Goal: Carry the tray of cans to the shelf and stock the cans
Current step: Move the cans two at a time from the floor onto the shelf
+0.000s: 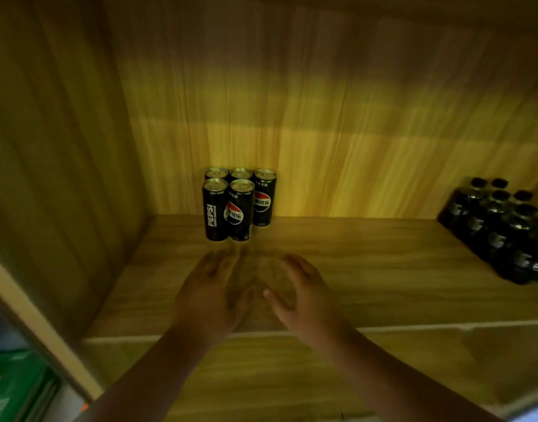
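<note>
You are looking into a wooden shelf with long grain lines on its floor, back and side wall. The light is dim and yellow.

Five tall, thin, round cans stand upright at the back, left of the middle, packed tight and touching each other. Three are in the back row and two in front. They are shiny black with silver tops. The front left can says "PEPSI ZERO SUGAR" in white letters running up its side. The others show a red, white and blue round logo with Chinese writing too small for you to read fully.

Your left hand and right hand hover just in front of the cans, close together, not touching them. Both are blurry. The fingers are loosely spread and hold nothing.

At the far right sits a group of dark bottles with black caps, shiny like plastic wrap, partly cut off by the edge. Something green shows at the bottom left, too cut off to tell.
</note>
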Motion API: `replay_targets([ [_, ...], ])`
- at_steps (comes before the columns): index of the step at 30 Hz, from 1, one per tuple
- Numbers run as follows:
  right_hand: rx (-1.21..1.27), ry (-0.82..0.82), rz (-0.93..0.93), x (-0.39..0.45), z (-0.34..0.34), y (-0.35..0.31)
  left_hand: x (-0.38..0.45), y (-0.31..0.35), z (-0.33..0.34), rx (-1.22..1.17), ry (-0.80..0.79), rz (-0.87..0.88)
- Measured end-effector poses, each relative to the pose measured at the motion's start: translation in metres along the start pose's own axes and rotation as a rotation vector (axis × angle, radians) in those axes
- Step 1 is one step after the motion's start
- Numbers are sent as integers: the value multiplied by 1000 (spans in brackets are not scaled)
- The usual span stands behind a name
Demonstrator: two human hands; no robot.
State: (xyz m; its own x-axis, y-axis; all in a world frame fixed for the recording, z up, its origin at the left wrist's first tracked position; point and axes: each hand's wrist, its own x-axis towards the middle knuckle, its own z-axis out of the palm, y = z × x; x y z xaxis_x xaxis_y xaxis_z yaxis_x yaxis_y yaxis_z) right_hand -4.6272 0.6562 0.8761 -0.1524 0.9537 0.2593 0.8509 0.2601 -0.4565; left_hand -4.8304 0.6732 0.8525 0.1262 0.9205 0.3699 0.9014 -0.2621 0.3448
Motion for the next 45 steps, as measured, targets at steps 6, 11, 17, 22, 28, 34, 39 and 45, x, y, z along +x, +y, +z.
replay_targets([
  [6, -252, -99, -110, -36, -22, 37, -28, 37, 14, 239, -42, 52],
  [11, -257, -115, -77, -56, -45, 71, -48, 74, 19, 263, -29, 16],
  [17, -237, -93, -178, -107, -76, 119, -88, 133, 29, 320, -9, -36],
  [22, -281, -137, -193, -165, -81, 174, -146, 196, 62, 298, -22, -85],
  [28, -245, -232, -223, -231, -37, 236, -222, 223, 140, 249, -138, -105],
  [34, -236, -244, -199, -307, 59, 281, -303, 203, 236, 237, -296, -89],
  [39, -240, -283, -198, -370, 149, 319, -380, 175, 323, 217, -358, -91],
  [45, -196, -288, -148, -428, 271, 363, -467, 131, 442, 158, -419, -147],
])
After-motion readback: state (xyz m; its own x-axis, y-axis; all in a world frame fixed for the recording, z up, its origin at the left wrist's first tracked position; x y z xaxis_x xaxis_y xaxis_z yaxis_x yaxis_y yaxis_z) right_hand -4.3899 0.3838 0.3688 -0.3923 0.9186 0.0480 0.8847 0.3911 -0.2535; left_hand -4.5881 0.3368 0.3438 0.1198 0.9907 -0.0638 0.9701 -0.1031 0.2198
